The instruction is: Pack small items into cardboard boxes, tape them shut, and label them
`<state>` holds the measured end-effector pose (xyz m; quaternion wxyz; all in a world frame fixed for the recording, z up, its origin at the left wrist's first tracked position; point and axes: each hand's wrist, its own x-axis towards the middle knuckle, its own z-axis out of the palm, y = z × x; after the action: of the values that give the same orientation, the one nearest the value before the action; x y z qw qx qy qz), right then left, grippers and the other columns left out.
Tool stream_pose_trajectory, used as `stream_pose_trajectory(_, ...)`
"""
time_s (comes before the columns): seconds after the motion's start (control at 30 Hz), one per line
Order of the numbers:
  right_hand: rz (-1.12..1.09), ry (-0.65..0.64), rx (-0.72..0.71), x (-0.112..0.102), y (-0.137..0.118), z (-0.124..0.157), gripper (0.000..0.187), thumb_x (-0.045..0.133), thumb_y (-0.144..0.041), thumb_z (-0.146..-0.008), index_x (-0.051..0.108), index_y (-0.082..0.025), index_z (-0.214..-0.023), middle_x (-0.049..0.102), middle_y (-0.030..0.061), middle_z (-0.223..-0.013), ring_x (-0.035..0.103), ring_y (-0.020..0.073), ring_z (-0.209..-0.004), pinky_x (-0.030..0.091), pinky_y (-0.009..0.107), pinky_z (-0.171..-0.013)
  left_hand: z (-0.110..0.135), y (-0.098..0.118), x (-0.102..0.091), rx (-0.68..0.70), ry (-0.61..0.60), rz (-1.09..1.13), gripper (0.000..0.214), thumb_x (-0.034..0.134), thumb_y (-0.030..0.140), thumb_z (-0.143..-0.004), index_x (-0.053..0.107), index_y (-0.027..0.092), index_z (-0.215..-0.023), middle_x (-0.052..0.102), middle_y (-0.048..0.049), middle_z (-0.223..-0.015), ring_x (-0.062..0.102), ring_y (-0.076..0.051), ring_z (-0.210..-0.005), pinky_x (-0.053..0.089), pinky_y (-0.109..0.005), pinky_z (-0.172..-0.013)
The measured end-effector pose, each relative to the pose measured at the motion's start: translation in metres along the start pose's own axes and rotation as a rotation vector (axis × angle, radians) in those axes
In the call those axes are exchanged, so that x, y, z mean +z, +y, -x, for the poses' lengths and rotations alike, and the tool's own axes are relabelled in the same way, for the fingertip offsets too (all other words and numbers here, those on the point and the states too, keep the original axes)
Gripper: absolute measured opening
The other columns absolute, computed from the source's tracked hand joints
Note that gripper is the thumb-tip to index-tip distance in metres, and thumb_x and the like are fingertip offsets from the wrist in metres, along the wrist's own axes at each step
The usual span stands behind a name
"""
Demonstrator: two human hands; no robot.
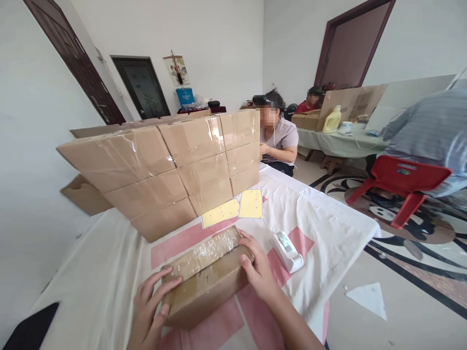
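A cardboard box (207,284) sits on the cloth-covered table in front of me, with clear tape wrinkled along its far upper part. My left hand (151,301) grips its left end, fingers over the top and thumb on the near side. At the right end, my right hand (257,267) holds the corner with thumb and fingers. To the right of that hand lies a white tape dispenser (286,250). Two yellow sheets with small dots (221,212) lie on the cloth just beyond the box.
Stacked taped cardboard boxes (197,141) form a wall across the table's far left. A person (282,136) crouches behind the stack's right end. Farther right are a red plastic chair (404,177) with someone seated, and another table bearing a yellow jug (332,120). White paper (368,298) lies on the floor.
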<state>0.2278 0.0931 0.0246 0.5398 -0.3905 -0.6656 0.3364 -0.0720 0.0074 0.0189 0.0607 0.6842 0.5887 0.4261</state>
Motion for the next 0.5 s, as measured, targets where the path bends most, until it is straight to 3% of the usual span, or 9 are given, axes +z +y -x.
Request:
stream_pose_trajectory(0.17,0.012,-0.006,0.001,0.0,-0.007,-0.001,0.03,0.05,-0.042,-0.103,0.067,-0.025,-0.122,0.058,0.0117,-0.155,0.051,0.0298,-0.147,0.044,0.049,-0.121,-0.005,0.005,-0.011,0.029,-0.049,-0.168,0.042,0.04,0.046,-0.103,0.076,0.032,-0.117,0.064,-0.0074,-0.141,0.055,-0.033,-0.132,0.035,-0.052,-0.108)
stream_pose_trajectory(0.27,-0.028,-0.041,0.027,-0.009,-0.013,0.003,0.037,0.046,-0.044,-0.106,0.066,-0.028,-0.133,0.058,0.0085,-0.155,0.051,0.0274,-0.148,0.043,0.047,-0.122,-0.007,0.012,-0.017,0.096,-0.038,-0.226,0.038,0.043,0.044,-0.102,0.076,0.033,-0.117,0.068,-0.0063,-0.138,0.06,-0.031,-0.122,0.037,-0.044,-0.096)
stream_pose_trajectory(0.4,-0.041,0.036,0.069,-0.047,-0.014,0.014,0.046,0.042,-0.049,-0.107,0.058,-0.035,-0.148,0.06,0.0059,-0.153,0.064,0.0263,-0.132,0.051,0.048,-0.114,-0.005,0.013,-0.024,0.24,0.014,-0.244,0.034,0.052,0.045,-0.098,0.075,0.037,-0.122,0.072,-0.0028,-0.134,0.063,-0.029,-0.11,0.038,-0.039,-0.089)
stream_pose_trajectory(0.5,0.052,0.175,0.049,-0.09,-0.009,0.022,0.041,0.047,-0.051,-0.105,0.071,-0.032,-0.132,0.068,0.0078,-0.142,0.064,0.0309,-0.13,0.051,0.053,-0.112,-0.002,0.005,-0.026,0.333,0.022,-0.29,0.038,0.057,0.044,-0.096,0.07,0.039,-0.131,0.073,-0.0004,-0.132,0.063,-0.029,-0.113,0.039,-0.038,-0.092)
